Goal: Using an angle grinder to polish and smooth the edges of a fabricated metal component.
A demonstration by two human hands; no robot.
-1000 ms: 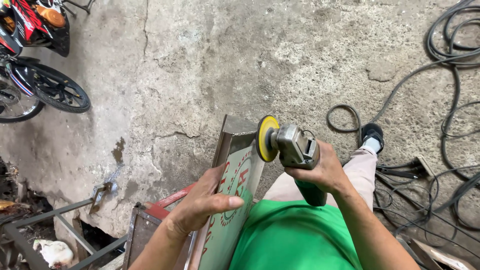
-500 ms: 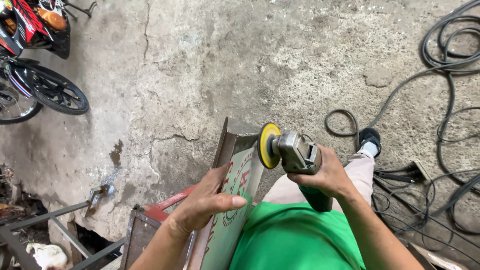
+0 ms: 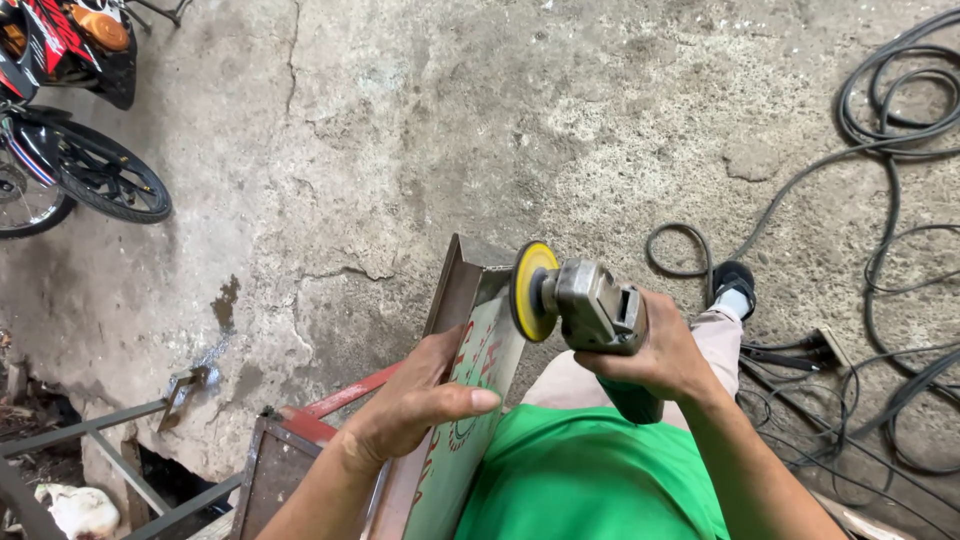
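Rough cracked concrete floor — dull metal grinder, painted sheet-metal panel.

Pale green sign panel with red markings, in metal frame

Even, soft daylight covers the concrete floor, with only faint shadows and no glare. The picture is sharp at centre, slightly stretched and bent toward the edges.
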